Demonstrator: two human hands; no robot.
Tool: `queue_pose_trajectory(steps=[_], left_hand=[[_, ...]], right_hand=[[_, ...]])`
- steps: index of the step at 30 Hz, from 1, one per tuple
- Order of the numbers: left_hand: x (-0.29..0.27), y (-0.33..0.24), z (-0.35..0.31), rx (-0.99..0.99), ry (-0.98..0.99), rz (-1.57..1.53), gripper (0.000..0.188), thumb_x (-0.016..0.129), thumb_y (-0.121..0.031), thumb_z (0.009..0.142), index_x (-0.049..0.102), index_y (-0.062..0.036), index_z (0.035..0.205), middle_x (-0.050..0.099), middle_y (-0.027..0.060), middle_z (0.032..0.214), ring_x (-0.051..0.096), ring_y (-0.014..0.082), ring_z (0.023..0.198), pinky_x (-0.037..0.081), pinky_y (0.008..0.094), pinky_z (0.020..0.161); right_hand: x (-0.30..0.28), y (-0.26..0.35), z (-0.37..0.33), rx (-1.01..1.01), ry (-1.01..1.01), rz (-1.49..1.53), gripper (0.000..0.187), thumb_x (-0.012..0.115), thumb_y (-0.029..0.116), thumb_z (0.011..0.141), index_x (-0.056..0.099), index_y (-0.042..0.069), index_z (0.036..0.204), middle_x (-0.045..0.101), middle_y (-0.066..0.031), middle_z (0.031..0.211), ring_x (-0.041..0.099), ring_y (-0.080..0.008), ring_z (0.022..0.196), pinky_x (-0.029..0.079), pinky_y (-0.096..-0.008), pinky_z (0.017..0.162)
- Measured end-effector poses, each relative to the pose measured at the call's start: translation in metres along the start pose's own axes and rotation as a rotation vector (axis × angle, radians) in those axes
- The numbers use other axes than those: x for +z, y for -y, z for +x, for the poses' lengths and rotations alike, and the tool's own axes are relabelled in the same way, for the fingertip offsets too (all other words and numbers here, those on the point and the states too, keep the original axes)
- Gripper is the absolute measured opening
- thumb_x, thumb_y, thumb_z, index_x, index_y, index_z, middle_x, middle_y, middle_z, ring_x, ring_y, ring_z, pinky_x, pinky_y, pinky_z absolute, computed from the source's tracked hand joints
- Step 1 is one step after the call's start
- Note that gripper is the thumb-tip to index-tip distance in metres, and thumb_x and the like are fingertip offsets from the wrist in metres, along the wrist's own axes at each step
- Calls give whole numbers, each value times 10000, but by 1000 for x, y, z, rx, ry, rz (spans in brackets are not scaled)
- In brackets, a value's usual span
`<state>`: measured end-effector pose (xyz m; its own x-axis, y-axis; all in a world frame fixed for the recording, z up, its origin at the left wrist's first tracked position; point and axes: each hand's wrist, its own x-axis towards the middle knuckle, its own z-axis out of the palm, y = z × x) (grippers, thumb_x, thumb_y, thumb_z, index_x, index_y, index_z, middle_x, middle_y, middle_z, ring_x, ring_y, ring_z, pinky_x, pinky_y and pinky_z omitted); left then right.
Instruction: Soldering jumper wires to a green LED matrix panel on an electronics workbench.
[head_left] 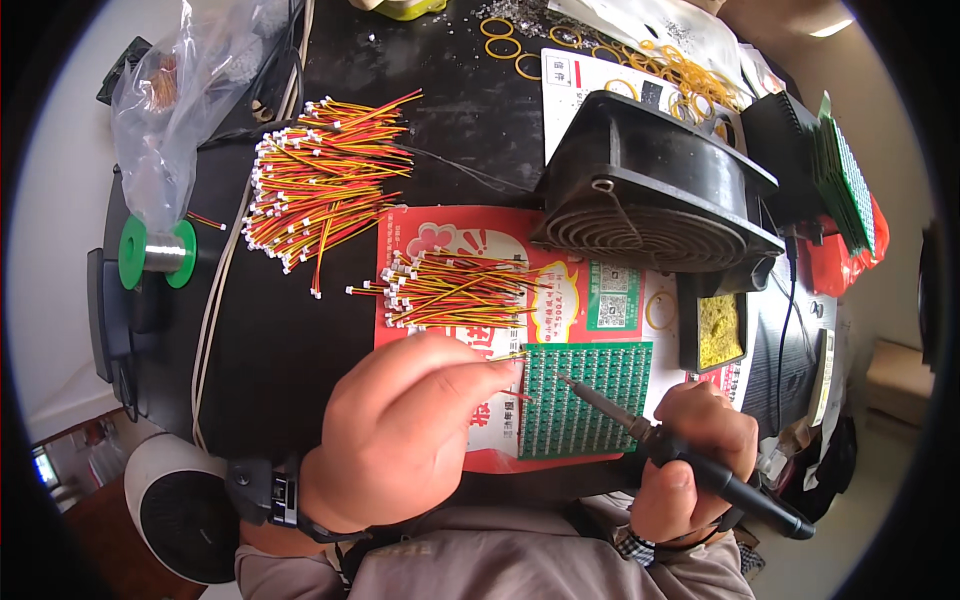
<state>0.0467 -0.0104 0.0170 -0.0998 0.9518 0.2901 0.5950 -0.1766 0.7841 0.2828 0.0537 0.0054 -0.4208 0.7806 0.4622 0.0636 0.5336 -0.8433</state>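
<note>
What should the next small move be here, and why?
Probably guide the wires to the board, just by the iron: the left hand holds them at the board's left edge, while the right hand holds the iron with its tip over the board.

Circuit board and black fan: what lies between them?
In the head view, the red printed sheet shows, with a yellow rubber band at the right and ends of the smaller wire bundle at the left.
</note>
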Motion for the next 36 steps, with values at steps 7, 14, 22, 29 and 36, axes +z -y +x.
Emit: queue_pose_trajectory(steps=[7,14,22,29,36], left_hand=[[0,-2,2,31,104,51,181,755,59,719,681,9,877,622,108,766,614,254,617,504,332,570],[7,6,-5,106,139,41,187,753,37,697,672,11,864,657,120,847,640,272,677,517,343,587],[14,2,-5,212,217,103,177,738,16,676,677,-2,842,679,120,894,648,270,695,540,345,596],[12,6,-3,202,184,59,190,721,42,674,678,5,856,654,117,854,635,271,676,516,350,574],[11,9,-5,186,94,213,248,677,91,674,684,31,915,586,106,781,584,264,620,486,356,546]], right_hand=[[5,-6,-11,-31,-50,-23,417,695,287,885,465,-11,1063,547,-112,732,536,-213,582,455,-360,549],[-9,-5,-12,-105,-407,-89,414,546,405,987,443,19,1097,468,-71,768,437,-162,628,355,-325,556],[-32,-9,3,-87,-291,-822,370,519,147,977,491,2,1317,587,-167,1009,581,-233,810,490,-357,726],[-29,-5,-15,-25,-633,-450,413,505,189,965,484,-98,1262,565,-182,1020,578,-210,809,484,-301,666],[3,17,-2,135,-420,-135,509,601,433,958,464,-53,1017,531,-99,697,538,-146,556,422,-262,504]])
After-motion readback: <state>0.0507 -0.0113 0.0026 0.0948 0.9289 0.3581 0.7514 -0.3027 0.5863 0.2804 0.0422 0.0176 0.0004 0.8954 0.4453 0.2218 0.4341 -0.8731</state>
